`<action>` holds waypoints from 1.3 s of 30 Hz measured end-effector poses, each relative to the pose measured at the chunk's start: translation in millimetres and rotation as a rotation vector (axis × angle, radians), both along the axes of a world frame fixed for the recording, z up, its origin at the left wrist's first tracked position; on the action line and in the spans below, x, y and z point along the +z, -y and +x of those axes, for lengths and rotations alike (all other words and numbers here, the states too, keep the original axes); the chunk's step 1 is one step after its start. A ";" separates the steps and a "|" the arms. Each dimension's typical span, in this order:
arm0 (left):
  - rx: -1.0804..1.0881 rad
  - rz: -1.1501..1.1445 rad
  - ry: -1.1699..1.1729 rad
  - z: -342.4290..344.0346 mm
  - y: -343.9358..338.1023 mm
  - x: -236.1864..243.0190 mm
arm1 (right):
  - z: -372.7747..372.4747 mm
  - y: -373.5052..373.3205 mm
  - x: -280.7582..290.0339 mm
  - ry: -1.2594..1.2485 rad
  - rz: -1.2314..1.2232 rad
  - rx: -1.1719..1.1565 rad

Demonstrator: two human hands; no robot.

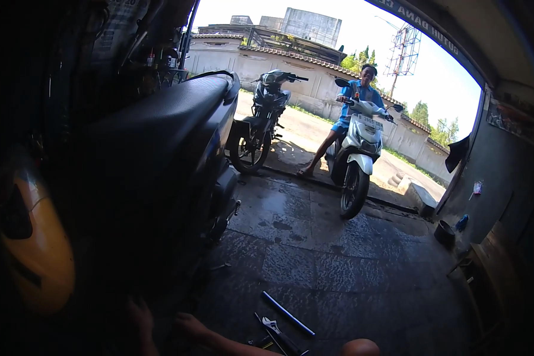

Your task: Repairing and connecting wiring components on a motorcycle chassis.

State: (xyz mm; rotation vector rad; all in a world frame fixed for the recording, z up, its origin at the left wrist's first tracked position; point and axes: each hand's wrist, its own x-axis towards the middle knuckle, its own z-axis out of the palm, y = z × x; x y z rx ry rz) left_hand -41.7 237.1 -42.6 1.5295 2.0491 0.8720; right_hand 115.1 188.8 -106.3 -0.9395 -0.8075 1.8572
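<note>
Left hand (139,314) and right hand (190,326) low by the dark scooter (181,104); too dim, we cannot tell if either grips. Silver wrench (271,324) lies on floor (350,273) nearby.

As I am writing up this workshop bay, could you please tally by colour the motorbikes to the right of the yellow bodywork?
Dark: 2, the near scooter and the motorcycle behind it
White: 1, the scooter with a rider
Total: 3
</note>
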 end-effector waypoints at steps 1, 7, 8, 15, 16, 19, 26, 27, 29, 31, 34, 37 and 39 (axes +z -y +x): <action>0.005 0.001 0.000 -1.9 -3.5 -10.2 | -0.2 0.0 -3.1 -0.064 -0.023 -0.011; -0.043 -0.005 0.034 10.2 4.7 16.4 | 9.2 2.7 -2.6 -0.127 -0.063 -0.017; -0.043 -0.012 0.058 13.9 7.4 23.9 | 13.1 3.9 2.2 -0.114 -0.059 -0.011; -0.112 0.164 0.120 4.5 4.6 3.8 | 19.7 13.4 16.0 0.189 0.018 0.108; -0.112 0.163 0.123 5.4 4.5 3.6 | 18.6 16.1 10.2 0.170 0.031 0.064; -0.036 0.054 0.065 13.1 13.9 30.1 | 20.9 22.4 24.3 0.214 0.070 0.050; -0.038 0.088 0.041 12.4 17.5 35.3 | 20.6 27.1 41.0 0.387 0.126 0.032; -0.049 0.102 0.056 9.7 16.5 32.6 | 19.9 27.7 46.4 0.384 0.124 0.036; -0.050 0.077 0.087 8.6 15.0 31.4 | 20.5 28.5 54.3 0.415 0.103 0.039; -0.055 0.053 0.119 9.9 13.7 31.2 | 20.1 25.5 42.7 0.398 0.135 0.029; -0.050 0.052 0.129 8.8 11.6 28.0 | 19.2 24.7 44.7 0.349 0.135 0.039; -0.044 -0.009 0.100 7.1 10.8 27.5 | 22.1 22.9 51.5 0.338 0.100 0.069; -0.062 0.045 0.170 11.5 15.8 35.6 | 23.0 22.9 52.7 0.359 0.095 0.081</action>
